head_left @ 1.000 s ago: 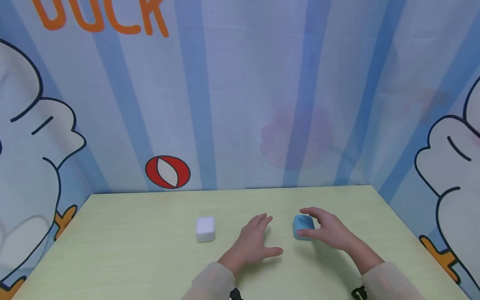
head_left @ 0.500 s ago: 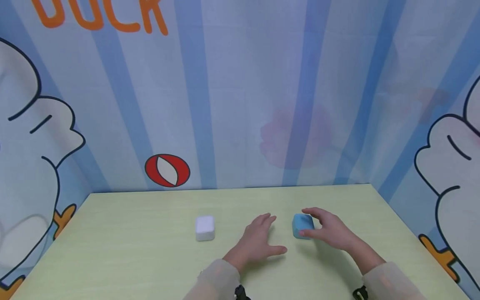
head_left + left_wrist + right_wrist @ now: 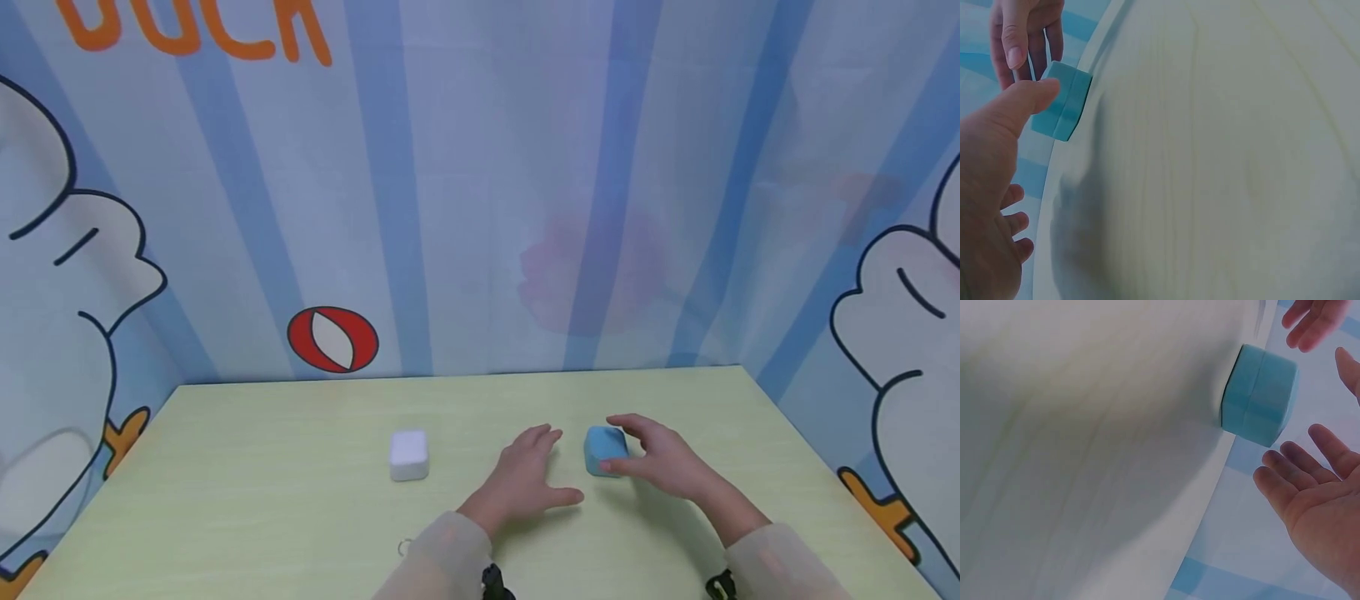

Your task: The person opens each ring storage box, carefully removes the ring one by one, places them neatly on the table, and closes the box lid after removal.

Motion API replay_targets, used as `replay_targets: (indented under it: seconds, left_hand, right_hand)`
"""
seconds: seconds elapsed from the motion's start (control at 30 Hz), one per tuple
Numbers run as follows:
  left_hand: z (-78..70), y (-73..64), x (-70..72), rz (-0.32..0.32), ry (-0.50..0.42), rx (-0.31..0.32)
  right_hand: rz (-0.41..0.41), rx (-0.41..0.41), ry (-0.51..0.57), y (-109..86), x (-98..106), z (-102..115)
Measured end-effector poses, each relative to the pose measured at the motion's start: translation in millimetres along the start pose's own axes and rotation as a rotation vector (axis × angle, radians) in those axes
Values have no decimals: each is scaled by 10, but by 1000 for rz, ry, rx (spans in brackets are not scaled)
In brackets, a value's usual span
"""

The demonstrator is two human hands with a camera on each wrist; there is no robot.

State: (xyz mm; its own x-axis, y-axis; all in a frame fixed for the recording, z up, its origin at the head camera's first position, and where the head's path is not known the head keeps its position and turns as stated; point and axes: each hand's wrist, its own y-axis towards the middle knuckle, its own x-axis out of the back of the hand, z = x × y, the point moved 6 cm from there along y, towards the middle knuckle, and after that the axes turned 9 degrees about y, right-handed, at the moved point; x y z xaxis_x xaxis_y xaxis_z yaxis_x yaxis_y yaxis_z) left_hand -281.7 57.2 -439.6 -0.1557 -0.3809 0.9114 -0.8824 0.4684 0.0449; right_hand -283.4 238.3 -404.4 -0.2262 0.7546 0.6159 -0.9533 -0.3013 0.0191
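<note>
A small light-blue box [image 3: 604,451] with rounded corners stands on the table, right of its middle; a seam runs round the blue box [image 3: 1260,394] in the right wrist view. My right hand [image 3: 663,460] is at its right side, thumb and fingers apart, the thumb overlapping the box in the head view. In the right wrist view, a gap shows between the fingers [image 3: 1275,487] and the box. To the left of the box hovers my left hand [image 3: 521,479], fingers spread and holding nothing. Farther left stands a white box [image 3: 408,455] of similar shape.
The pale wooden table [image 3: 285,500] ends at a striped blue curtain [image 3: 480,208] with printed cartoon figures at both sides and a red ball print [image 3: 333,340]. A thin curved loop [image 3: 404,547] shows beside the left sleeve [image 3: 442,558].
My left hand has drifted steadily to the right, closer to the blue box. The right hand has barely moved, and both boxes stay in place.
</note>
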Motion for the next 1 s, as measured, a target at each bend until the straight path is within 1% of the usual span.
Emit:
replay_targets:
  seconds: [0.2, 0.63, 0.83, 1.0]
  left_hand:
    - [-23, 63, -43, 6, 25, -9]
    - [-101, 168, -101, -2, 56, -24]
    - [-116, 226, -135, -1, 96, -24]
    - [-134, 259, -150, 3, 125, -20]
  right_hand:
    - [-8, 11, -9, 22, 14, -45]
    - [-1, -4, 17, 51, -3, -126]
    - [18, -25, 31, 55, -10, -143]
    - [23, -26, 28, 63, -8, -154]
